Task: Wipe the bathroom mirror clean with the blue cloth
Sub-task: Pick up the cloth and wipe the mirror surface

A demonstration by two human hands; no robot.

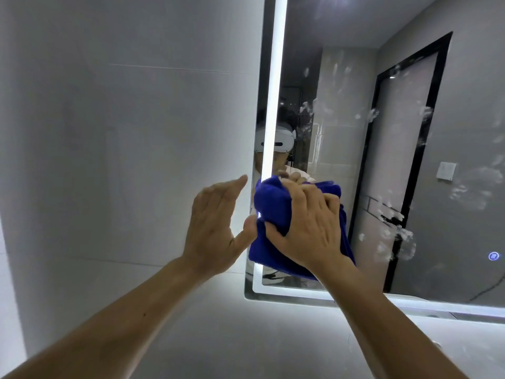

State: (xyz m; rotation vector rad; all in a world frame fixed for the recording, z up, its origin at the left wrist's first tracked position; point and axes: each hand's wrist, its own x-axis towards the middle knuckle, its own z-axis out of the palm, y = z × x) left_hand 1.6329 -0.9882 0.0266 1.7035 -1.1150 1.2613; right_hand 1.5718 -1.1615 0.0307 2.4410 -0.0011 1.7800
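Blue cloth (273, 212) sits bunched against the mirror (341, 105), toward the glass's 7 o'clock corner, covering part of the lit strip (276, 77) along its left edge. The right hand (308, 225) grips it: the fingers (303, 195) curl over the top of the wad and the thumb digs into the folds at 9 o'clock. The left hand (216, 225) is at 9 o'clock of the cloth, fingers straight and together, grasping nothing, with its thumb tip touching the cloth's edge. White smears (393, 214) dot the glass from 1 to 3 o'clock of the cloth. At 4 o'clock a small round blue icon (493, 256) glows; its symbol is too small to read.
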